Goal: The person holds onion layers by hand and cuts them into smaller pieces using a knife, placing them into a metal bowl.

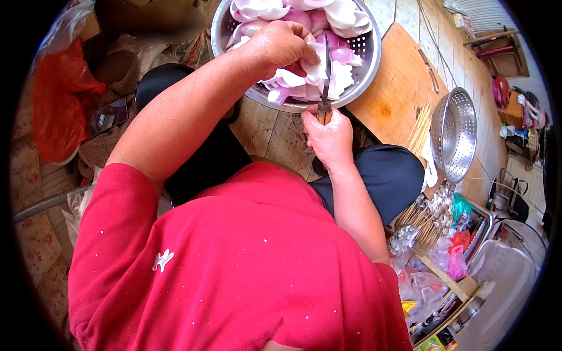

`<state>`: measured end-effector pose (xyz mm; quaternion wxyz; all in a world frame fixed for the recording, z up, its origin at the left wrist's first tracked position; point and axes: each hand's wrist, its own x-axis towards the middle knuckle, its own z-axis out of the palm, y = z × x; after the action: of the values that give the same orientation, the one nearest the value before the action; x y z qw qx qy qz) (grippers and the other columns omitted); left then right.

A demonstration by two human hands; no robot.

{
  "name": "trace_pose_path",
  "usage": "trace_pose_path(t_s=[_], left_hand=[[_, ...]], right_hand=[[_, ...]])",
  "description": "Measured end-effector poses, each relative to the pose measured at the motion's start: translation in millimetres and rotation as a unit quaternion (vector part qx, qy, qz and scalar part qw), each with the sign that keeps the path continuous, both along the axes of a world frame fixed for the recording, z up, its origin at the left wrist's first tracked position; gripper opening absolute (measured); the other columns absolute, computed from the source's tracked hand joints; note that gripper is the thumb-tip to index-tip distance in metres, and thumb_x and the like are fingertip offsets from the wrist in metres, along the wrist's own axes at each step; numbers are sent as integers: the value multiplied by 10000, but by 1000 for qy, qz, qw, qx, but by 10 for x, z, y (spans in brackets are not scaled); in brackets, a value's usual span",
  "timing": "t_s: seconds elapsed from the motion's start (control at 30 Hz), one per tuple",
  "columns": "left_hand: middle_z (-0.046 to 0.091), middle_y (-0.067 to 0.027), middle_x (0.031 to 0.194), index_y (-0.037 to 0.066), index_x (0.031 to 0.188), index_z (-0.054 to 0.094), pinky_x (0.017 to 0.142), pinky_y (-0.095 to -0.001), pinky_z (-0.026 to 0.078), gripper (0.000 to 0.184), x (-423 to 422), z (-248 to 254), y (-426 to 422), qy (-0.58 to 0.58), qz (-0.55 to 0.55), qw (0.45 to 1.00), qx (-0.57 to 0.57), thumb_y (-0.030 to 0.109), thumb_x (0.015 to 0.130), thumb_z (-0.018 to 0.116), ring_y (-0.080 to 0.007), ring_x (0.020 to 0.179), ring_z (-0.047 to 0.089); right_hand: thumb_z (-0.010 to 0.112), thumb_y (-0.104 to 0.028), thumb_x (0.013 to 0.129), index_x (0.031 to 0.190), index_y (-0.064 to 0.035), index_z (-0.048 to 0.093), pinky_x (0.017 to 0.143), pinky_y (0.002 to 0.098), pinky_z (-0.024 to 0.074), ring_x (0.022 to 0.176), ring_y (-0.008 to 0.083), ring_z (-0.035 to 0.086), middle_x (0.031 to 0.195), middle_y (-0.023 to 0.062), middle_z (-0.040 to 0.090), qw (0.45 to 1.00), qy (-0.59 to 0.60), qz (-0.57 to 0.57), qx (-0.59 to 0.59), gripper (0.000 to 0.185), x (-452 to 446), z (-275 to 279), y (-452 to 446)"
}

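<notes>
Over a metal colander [374, 58] full of purple-and-white onion pieces [298, 17], my left hand [280, 47] is closed, pinching a pale onion piece [317, 62] between thumb and fingers. My right hand [331, 137] is wrapped round the wooden handle of a knife [326, 76]. Its narrow dark blade points up and away from me, against or just beside the held onion piece; I cannot tell whether it is cutting in. Smaller white cut pieces lie in the near part of the colander, below the blade.
A wooden board [391, 82] lies right of the colander, with another knife [429, 70] on it. A second colander [453, 134] is tipped on its side near bundled skewers [420, 128]. Plastic bags [430, 286] crowd the lower right. A red bag [61, 105] and a phone [109, 116] are at left.
</notes>
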<state>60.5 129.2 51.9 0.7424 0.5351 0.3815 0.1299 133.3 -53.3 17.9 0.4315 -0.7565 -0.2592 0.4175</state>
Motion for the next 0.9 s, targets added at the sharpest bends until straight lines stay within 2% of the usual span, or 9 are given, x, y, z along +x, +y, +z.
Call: trace_pose_path(t_s=[0.23, 0.4, 0.53, 0.6, 0.63, 0.73, 0.8, 0.83, 0.9], left_hand=[[654, -105, 796, 0, 879, 611, 563, -350, 584, 274, -32, -19, -88, 4, -110, 987, -116, -48, 643, 742, -232, 683, 668], [645, -87, 779, 21, 854, 617, 559, -333, 562, 237, -61, -69, -18, 29, -93, 994, -50, -17, 653, 737, -204, 694, 658], [678, -84, 832, 21, 911, 658, 647, -307, 544, 242, -96, -103, 95, 119, -126, 968, 184, 82, 697, 753, -175, 759, 664], [701, -105, 904, 15, 991, 672, 716, -289, 535, 300, -135, -72, 158, 114, -104, 922, 356, 123, 719, 739, -170, 795, 671], [684, -78, 920, -15, 1027, 656, 800, -275, 507, 302, -133, -5, 231, 122, -73, 929, 342, 81, 749, 723, -148, 838, 638], [689, -84, 936, 17, 1014, 675, 798, -285, 510, 232, -198, 78, 608, 90, 55, 920, 377, 80, 791, 675, -155, 847, 646], [688, -118, 949, 20, 1019, 674, 785, -301, 512, 300, -314, -17, 955, 108, 118, 852, 499, 201, 781, 704, -199, 851, 664], [680, -166, 866, -1, 924, 655, 734, -350, 516, 196, -273, 303, 840, 191, 160, 857, 450, 91, 754, 631, -266, 813, 661], [678, -174, 931, 14, 981, 663, 777, -349, 511, 307, -292, 95, 1116, 296, 122, 795, 516, 218, 752, 680, -277, 867, 664]], right_hand=[[653, -139, 813, 928, -7, 581, 367, 266, 367, 402, 102, 479, 589, 27, 535, 992, 119, 11, 29, 189, 91, -56, 164], [664, -133, 816, 912, -1, 588, 373, 251, 367, 414, 88, 465, 637, 34, 544, 990, 140, -35, 1, 179, 103, 26, 198], [668, -137, 825, 916, 0, 602, 388, 234, 374, 435, 75, 464, 665, 34, 546, 991, 127, -33, -11, 178, 88, 39, 147], [663, -145, 789, 866, -5, 586, 390, 261, 384, 416, 100, 476, 634, 34, 557, 991, 123, -42, -3, 178, 45, 57, 121], [663, -149, 790, 875, -7, 585, 393, 259, 385, 419, 97, 478, 635, 30, 558, 993, 117, -32, -3, 183, 35, 60, 99], [667, -151, 797, 903, -14, 588, 408, 254, 402, 435, 89, 490, 641, 17, 563, 994, 107, -14, -7, 191, 26, 32, 26], [670, -146, 804, 914, -18, 592, 417, 254, 417, 444, 87, 501, 646, 13, 568, 994, 106, -3, -6, 186, 13, 6, -11], [681, -150, 808, 918, -23, 599, 422, 254, 427, 448, 88, 509, 638, 10, 569, 994, 105, 0, -5, 187, 10, -21, -21], [685, -152, 807, 916, -25, 602, 420, 254, 426, 448, 88, 509, 631, 7, 567, 995, 99, 10, -5, 187, -3, -35, -25]])
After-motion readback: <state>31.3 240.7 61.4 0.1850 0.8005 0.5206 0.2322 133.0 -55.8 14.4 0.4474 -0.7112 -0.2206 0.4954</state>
